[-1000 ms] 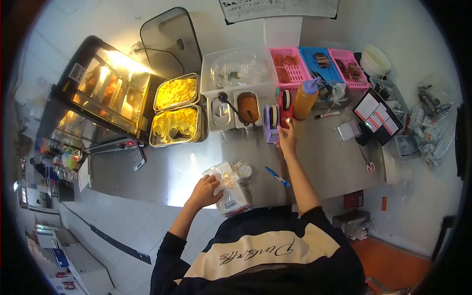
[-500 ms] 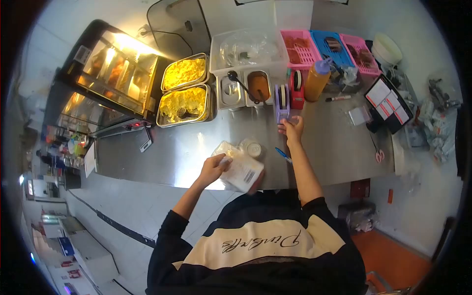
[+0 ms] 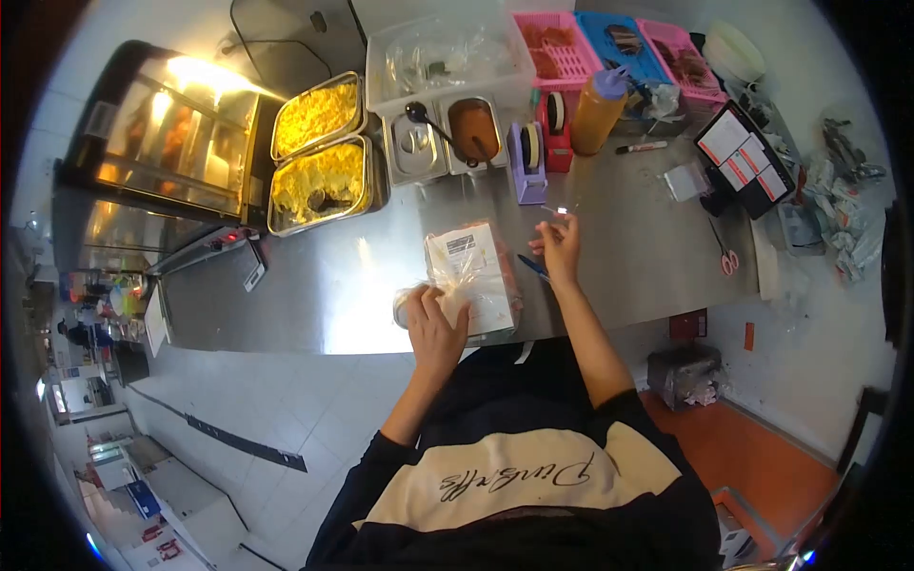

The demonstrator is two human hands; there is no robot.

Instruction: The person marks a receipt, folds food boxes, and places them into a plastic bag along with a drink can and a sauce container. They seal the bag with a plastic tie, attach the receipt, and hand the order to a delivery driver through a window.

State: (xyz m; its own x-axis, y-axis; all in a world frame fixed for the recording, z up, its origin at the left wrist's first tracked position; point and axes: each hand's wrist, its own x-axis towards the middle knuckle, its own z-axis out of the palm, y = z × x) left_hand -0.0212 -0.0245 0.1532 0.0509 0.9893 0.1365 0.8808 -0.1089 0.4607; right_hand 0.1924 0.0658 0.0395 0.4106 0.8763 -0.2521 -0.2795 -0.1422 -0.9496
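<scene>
A clear plastic bag point(image 3: 486, 285) with a white printed paper in it lies on the steel counter near its front edge. My left hand point(image 3: 438, 328) rests on the bag's left side, fingers curled over the gathered plastic. To the right, my right hand point(image 3: 559, 246) is raised, thumb and fingers holding a short clear strip of tape point(image 3: 555, 210). Just beyond it stands a purple tape dispenser point(image 3: 528, 167), apart from the fingers. A blue pen point(image 3: 534, 266) lies between the bag and my right wrist.
Two trays of yellow food point(image 3: 321, 186) sit beside a lit display case point(image 3: 171, 133). Behind are sauce pans point(image 3: 473, 130), a red dispenser point(image 3: 555, 133), a sauce bottle point(image 3: 600, 112) and baskets point(image 3: 557, 48). At right are a tablet point(image 3: 744, 160) and scissors point(image 3: 726, 257).
The bag has been turned and now lies flatter, its label toward the far side. My left hand has moved onto its left part. My right hand has come away from the purple dispenser with tape.
</scene>
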